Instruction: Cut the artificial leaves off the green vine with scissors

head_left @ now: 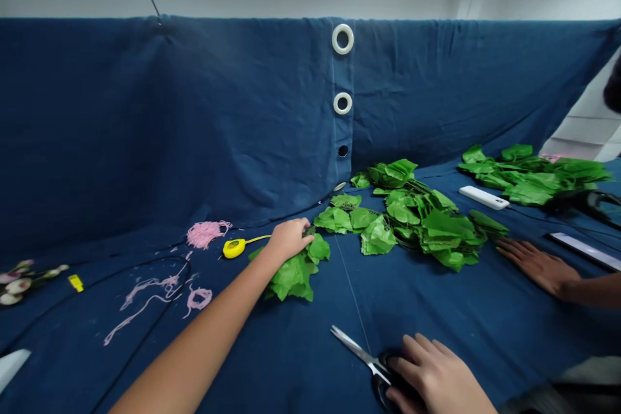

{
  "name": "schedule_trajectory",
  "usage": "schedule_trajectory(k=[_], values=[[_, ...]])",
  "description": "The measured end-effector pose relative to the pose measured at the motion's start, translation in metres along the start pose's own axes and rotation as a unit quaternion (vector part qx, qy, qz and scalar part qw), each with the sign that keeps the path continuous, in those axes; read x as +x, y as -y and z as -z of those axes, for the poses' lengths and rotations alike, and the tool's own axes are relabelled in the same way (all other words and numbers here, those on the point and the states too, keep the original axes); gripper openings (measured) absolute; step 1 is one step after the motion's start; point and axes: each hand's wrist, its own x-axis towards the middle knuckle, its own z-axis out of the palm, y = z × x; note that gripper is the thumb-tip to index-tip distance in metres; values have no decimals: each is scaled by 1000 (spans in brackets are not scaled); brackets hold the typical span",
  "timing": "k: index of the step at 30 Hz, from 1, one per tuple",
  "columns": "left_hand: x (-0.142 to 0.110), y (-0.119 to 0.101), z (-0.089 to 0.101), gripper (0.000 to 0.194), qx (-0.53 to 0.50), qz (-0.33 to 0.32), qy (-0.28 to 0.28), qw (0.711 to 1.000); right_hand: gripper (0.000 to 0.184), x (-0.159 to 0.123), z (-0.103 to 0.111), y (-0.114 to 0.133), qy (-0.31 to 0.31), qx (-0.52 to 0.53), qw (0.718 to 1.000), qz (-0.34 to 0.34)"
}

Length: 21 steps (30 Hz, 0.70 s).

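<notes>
Scissors [356, 348] are gripped in your right hand [431, 369], pointing forward and left. Your left hand [290, 237], well apart, rests on the green leaf bundle [295, 278]; its grip cannot be determined. The bundle lies on blue cloth [295, 362], near the yellow tape measure [234, 248].

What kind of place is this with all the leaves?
It looks like an indoor craft workspace, maybe a cloth-covered table: there are bunches of artificial-looking green leaves, scissors and a yellow tape measure.
</notes>
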Motion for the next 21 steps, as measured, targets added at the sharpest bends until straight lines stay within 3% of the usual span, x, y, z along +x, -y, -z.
schedule_trajectory(k=[4, 6, 8, 9, 11, 13, 15, 17, 19, 21], values=[[33, 18, -29, 28, 14, 36, 19, 999, 33, -17, -16, -4, 10, -51, 998, 17], [42, 24, -34, 27, -2, 39, 16, 999, 33, -20, -16, -8, 57, -70, 996, 5], [48, 28, -34, 26, -34, 41, 20, 998, 33, -14, -7, -15, 127, -47, 989, -52], [51, 30, -33, 26, -56, 43, 26, 997, 31, -7, 0, -20, 163, -7, 983, -89], [54, 31, -30, 28, -114, 44, 45, 992, 11, 13, 14, -33, 202, 118, 957, -174], [55, 28, -26, 34, -189, 41, 67, 979, 14, 39, 23, -48, 212, 291, 905, -225], [53, 21, -26, 46, -270, 35, 83, 958, 29, 69, 25, -62, 188, 477, 824, -240], [46, 12, -31, 57, -334, 35, 88, 938, 38, 100, 17, -73, 118, 605, 750, -240], [34, 2, -43, 64, -368, 45, 90, 924, 44, 131, 4, -79, 7, 641, 730, -236], [20, -6, -58, 64, -377, 58, 87, 920, 46, 159, -12, -81, -42, 638, 732, -235]])
